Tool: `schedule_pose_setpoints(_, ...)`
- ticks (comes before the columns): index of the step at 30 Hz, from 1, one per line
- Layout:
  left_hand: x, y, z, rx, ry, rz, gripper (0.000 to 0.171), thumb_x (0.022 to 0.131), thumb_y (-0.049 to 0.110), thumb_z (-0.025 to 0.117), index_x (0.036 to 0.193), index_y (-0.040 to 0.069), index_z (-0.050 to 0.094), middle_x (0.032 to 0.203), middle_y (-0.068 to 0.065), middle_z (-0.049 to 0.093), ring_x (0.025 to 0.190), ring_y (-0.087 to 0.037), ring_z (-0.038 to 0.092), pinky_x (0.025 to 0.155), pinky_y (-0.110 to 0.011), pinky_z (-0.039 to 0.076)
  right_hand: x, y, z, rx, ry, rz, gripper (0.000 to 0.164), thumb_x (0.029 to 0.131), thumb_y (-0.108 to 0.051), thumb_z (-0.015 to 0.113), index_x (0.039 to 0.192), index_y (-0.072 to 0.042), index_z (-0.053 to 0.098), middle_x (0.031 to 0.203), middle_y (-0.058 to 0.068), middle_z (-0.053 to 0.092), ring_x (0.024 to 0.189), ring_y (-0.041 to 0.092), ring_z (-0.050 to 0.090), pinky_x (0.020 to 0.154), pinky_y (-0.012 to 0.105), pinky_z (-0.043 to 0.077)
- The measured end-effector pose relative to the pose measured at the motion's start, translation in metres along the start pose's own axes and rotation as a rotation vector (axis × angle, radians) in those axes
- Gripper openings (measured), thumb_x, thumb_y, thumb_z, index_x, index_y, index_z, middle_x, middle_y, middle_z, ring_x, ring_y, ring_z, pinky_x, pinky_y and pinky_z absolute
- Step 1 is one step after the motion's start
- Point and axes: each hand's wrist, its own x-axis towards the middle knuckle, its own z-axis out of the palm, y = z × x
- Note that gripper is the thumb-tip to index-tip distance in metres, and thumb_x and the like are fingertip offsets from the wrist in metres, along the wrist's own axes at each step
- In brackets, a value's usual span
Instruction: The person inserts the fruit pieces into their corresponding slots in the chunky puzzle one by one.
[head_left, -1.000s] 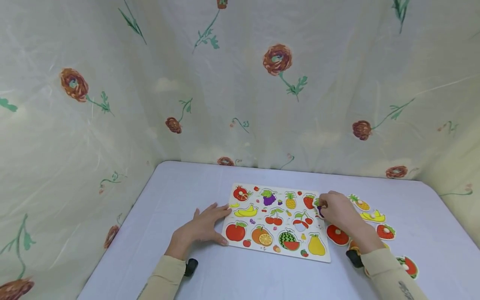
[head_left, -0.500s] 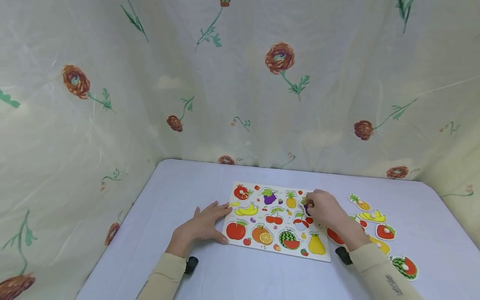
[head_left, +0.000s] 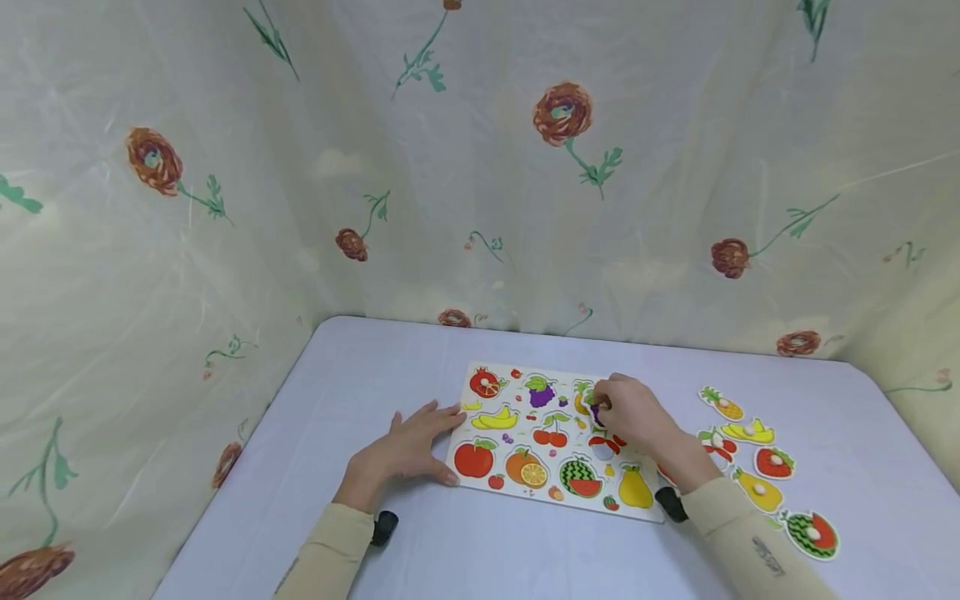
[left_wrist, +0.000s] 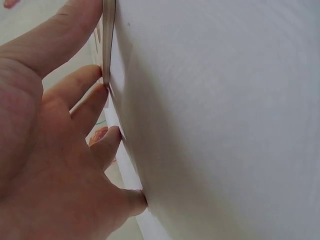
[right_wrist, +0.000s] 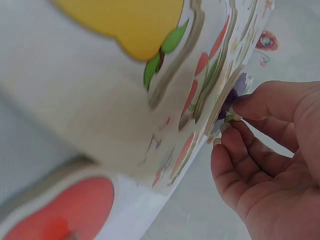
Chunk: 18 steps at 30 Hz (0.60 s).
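A white fruit puzzle board [head_left: 506, 458] lies on the table, printed with apple, bananas, watermelon, pear and other fruits. My left hand [head_left: 408, 450] rests at its left edge, fingers spread and thumb near the front corner; the left wrist view shows fingertips against the board's side [left_wrist: 107, 50]. Over the board's right part, my right hand [head_left: 633, 412] pinches a grape puzzle piece [right_wrist: 240, 86] between thumb and fingers by its small knob. That piece stands tilted close over the board, near the printed pineapple [head_left: 581, 398], and the hand partly covers it.
Loose knobbed pieces lie right of the board: pineapple [head_left: 722, 403], bananas [head_left: 748, 431], cherries [head_left: 717, 447], strawberry [head_left: 774, 462], pear [head_left: 759, 492] and watermelon [head_left: 812, 535]. The right forearm hides others. A flowered curtain [head_left: 495, 167] hangs behind the table.
My right hand has carried the grape piece leftward from the board's right edge to beside the printed pineapple. The left hand has stayed at the board's left edge.
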Motion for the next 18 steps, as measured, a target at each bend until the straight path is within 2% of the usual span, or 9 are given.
schedule_pose_setpoints(6,0.001,0.000,0.001,0.008,0.006,-0.001,0.092,0.071,0.038,0.088,0.151,0.028,0.043,0.162,0.006,0.035,0.155,-0.027,0.015,0.119,-0.073,0.004,0.005,-0.008,0.005,-0.001,-0.007,0.006,0.014,0.087,-0.004,0.066,0.099,-0.005,0.073,0.089,0.007,0.061,0.078,0.020,0.052,0.069,0.029,0.049)
schedule_pose_setpoints(12,0.001,0.002,0.001,0.002,0.002,-0.015,0.093,0.070,0.037,0.088,0.151,0.029,0.043,0.162,0.007,0.035,0.156,-0.026,0.014,0.119,-0.072,0.003,0.012,-0.018,0.009,0.013,-0.015,0.005,0.012,0.087,-0.004,0.066,0.097,-0.006,0.073,0.087,0.006,0.061,0.076,0.020,0.051,0.065,0.027,0.046)
schedule_pose_setpoints(18,0.001,0.002,0.001,0.008,0.001,-0.021,0.093,0.071,0.037,0.088,0.151,0.030,0.043,0.162,0.008,0.034,0.156,-0.026,0.014,0.120,-0.071,0.003,0.021,-0.027,0.013,0.026,0.002,-0.020,0.012,0.087,-0.005,0.065,0.094,-0.008,0.074,0.087,0.005,0.062,0.076,0.020,0.051,0.068,0.029,0.044)
